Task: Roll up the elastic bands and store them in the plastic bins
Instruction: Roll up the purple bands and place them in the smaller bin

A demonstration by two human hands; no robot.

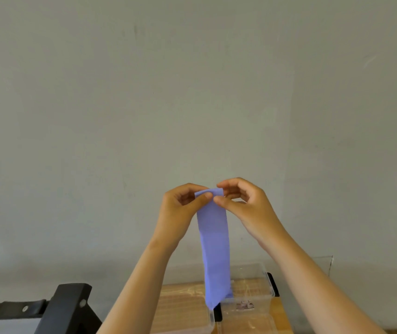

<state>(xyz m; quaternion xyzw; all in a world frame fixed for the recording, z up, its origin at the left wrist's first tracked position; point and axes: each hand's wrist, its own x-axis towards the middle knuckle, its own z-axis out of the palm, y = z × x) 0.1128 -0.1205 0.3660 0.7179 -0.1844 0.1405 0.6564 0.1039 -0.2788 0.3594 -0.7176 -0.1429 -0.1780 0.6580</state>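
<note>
Both my arms rise from the bottom of the frame and meet just below its centre, forearms angled inward and wrists bent so the palms half face each other. My left grip (180,208) pinches the upper left corner of the purple-blue elastic band (214,242), thumb pressed on the near face and forefinger curled over the top edge behind it. My right grip (248,206) pinches the upper right corner the same way, thumb in front, forefinger arched over the edge, the other fingers loosely curled beneath. The two thumbs nearly touch at the top of the band.

The band hangs straight down between my wrists as one flat, unrolled strip. Its lower end comes to a slanted point low in the frame, in front of the clear plastic bins (250,285); I cannot tell whether it touches them. The bins sit side by side on the wooden bench (183,288) at the bottom centre, black clips on their rims.

A black frame (69,307) fills the lower left corner, and a plain grey wall (192,92) takes up the rest.
</note>
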